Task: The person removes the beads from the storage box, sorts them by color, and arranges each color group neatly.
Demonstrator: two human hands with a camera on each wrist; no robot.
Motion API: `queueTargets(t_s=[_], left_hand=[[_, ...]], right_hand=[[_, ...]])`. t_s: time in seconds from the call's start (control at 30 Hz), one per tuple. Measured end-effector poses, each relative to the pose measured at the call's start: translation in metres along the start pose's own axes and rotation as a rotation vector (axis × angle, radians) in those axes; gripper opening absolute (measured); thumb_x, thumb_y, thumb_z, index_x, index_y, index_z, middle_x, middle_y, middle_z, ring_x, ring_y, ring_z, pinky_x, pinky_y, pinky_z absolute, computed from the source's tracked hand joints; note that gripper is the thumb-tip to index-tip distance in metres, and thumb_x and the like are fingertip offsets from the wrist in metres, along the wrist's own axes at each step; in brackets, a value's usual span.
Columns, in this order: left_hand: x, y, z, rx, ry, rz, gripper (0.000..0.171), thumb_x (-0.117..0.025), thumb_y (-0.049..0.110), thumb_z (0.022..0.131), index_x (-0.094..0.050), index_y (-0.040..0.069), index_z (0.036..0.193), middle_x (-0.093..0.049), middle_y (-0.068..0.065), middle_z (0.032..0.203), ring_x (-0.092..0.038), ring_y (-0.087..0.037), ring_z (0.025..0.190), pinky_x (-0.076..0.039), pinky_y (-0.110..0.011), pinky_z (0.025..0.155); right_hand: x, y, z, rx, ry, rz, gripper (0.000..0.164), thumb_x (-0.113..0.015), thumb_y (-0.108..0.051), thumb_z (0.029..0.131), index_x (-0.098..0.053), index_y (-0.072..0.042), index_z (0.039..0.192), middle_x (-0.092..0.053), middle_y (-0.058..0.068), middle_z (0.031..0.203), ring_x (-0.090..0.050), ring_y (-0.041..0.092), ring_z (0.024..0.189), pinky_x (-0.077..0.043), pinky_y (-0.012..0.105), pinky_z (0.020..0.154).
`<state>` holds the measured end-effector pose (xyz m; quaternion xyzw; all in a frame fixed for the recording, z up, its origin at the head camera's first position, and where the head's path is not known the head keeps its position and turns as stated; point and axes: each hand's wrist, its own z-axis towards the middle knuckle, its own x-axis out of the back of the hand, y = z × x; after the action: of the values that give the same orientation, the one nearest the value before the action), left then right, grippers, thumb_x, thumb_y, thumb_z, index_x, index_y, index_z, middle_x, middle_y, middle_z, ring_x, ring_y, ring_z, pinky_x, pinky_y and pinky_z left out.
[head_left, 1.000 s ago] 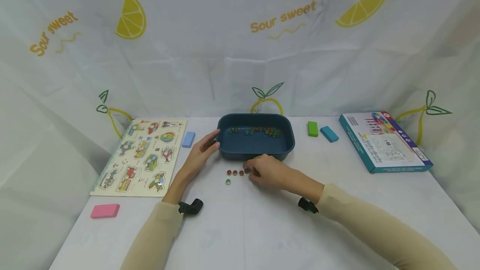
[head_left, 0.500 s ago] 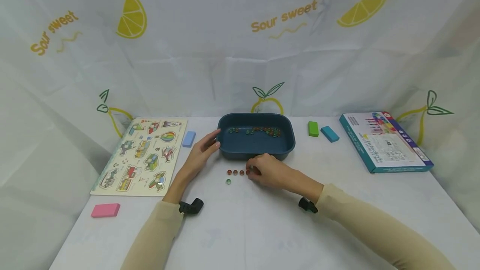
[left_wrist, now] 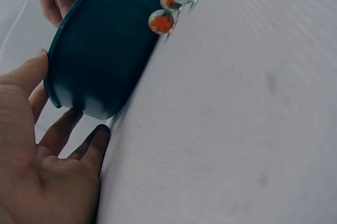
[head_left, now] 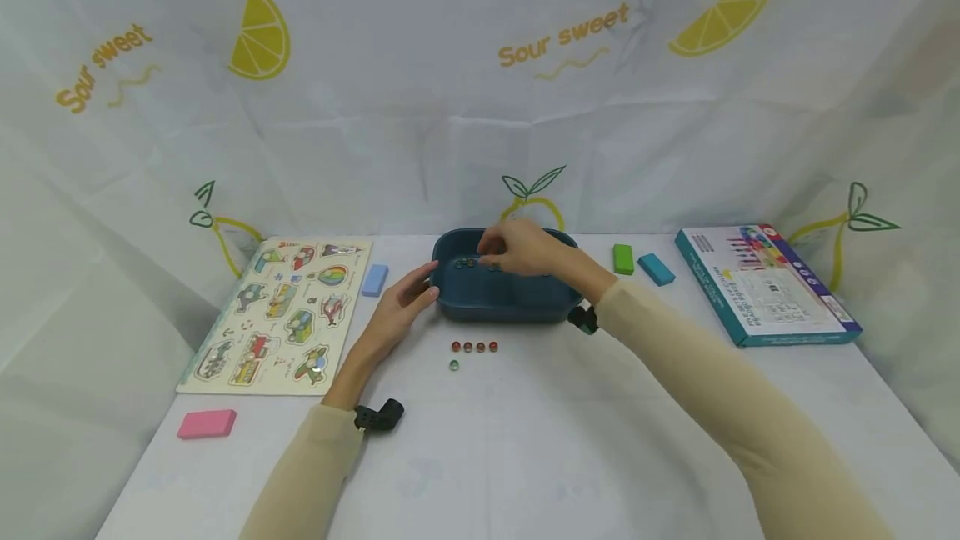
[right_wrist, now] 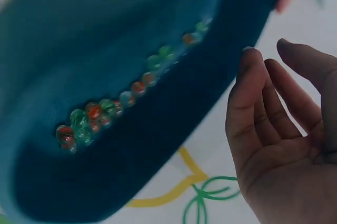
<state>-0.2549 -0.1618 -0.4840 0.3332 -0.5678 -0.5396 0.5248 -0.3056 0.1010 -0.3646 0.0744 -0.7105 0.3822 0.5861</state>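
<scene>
A dark blue rectangular basin (head_left: 502,311) stands on the white table and holds several green and orange glass marbles (right_wrist: 79,124). My left hand (head_left: 397,311) rests against its left end, thumb at the rim and fingers along the outer wall in the left wrist view. Over the basin hovers my right hand (head_left: 525,247), thumb and forefinger apart with nothing between them in the right wrist view. In front of the basin lies a short row of reddish-orange marbles (head_left: 481,347), and one green marble (head_left: 453,365) sits nearer me, below the row's left end.
To the left lie a picture puzzle board (head_left: 277,315), a light blue block (head_left: 375,280) and a pink block (head_left: 207,423). On the right are a green block (head_left: 623,259), a blue block (head_left: 656,269) and a flat boxed set (head_left: 768,286). A printed white curtain backs the table.
My right hand has let go of a reddish marble at the row's right end and moved up and away over the basin. My left hand has stayed at the basin's left end.
</scene>
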Motion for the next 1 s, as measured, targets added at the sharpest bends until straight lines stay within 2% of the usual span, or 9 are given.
queueTargets(t_s=[0.17,0.27,0.4,0.6,0.83,1.0], left_hand=[[-0.002,-0.004,0.002,-0.022,-0.015,0.003,0.054,-0.064,0.02,0.107,-0.049,0.015,0.159,-0.045,-0.014,0.167,-0.046,-0.04,0.154,-0.041,-0.055,0.125],[-0.002,-0.004,0.001,-0.033,-0.009,0.013,0.054,-0.065,0.019,0.107,-0.05,0.014,0.158,-0.047,-0.014,0.166,-0.047,-0.04,0.153,-0.043,-0.054,0.124],[0.002,-0.004,-0.001,-0.043,-0.002,0.019,0.053,-0.066,0.017,0.106,-0.052,0.013,0.157,-0.047,-0.014,0.166,-0.048,-0.04,0.152,-0.044,-0.053,0.123],[0.004,-0.006,-0.001,-0.042,-0.005,0.008,0.053,-0.067,0.016,0.105,-0.053,0.014,0.156,-0.047,-0.013,0.166,-0.048,-0.038,0.153,-0.043,-0.05,0.124],[0.005,-0.007,0.0,-0.047,0.0,0.003,0.053,-0.067,0.015,0.105,-0.053,0.014,0.156,-0.048,-0.013,0.166,-0.048,-0.038,0.152,-0.043,-0.051,0.123],[0.006,-0.006,0.001,-0.037,-0.002,-0.004,0.054,-0.067,0.016,0.105,-0.052,0.014,0.157,-0.048,-0.012,0.166,-0.048,-0.038,0.153,-0.043,-0.05,0.124]], right_hand=[[-0.006,0.013,0.037,-0.063,-0.096,-0.105,0.026,-0.072,-0.023,0.102,-0.077,-0.003,0.117,-0.08,0.013,0.114,-0.076,0.025,0.096,-0.063,0.04,0.09],[-0.014,0.013,0.051,-0.073,-0.127,-0.205,0.026,-0.074,-0.022,0.101,-0.076,-0.001,0.116,-0.078,0.015,0.114,-0.074,0.029,0.103,-0.062,0.042,0.094],[-0.025,0.007,0.064,-0.103,-0.153,-0.31,0.023,-0.074,-0.018,0.099,-0.073,0.0,0.114,-0.076,0.015,0.112,-0.073,0.03,0.103,-0.062,0.043,0.092],[-0.036,0.004,0.07,-0.167,-0.133,-0.366,0.022,-0.076,-0.022,0.1,-0.071,-0.004,0.112,-0.075,0.011,0.111,-0.072,0.027,0.102,-0.063,0.043,0.091],[-0.041,0.0,0.071,-0.176,-0.108,-0.403,0.02,-0.075,-0.025,0.1,-0.076,-0.006,0.109,-0.078,0.01,0.109,-0.075,0.026,0.101,-0.064,0.043,0.091],[-0.035,-0.002,0.066,-0.16,-0.104,-0.383,0.022,-0.072,-0.025,0.102,-0.075,-0.007,0.114,-0.077,0.009,0.113,-0.074,0.025,0.103,-0.063,0.043,0.092]])
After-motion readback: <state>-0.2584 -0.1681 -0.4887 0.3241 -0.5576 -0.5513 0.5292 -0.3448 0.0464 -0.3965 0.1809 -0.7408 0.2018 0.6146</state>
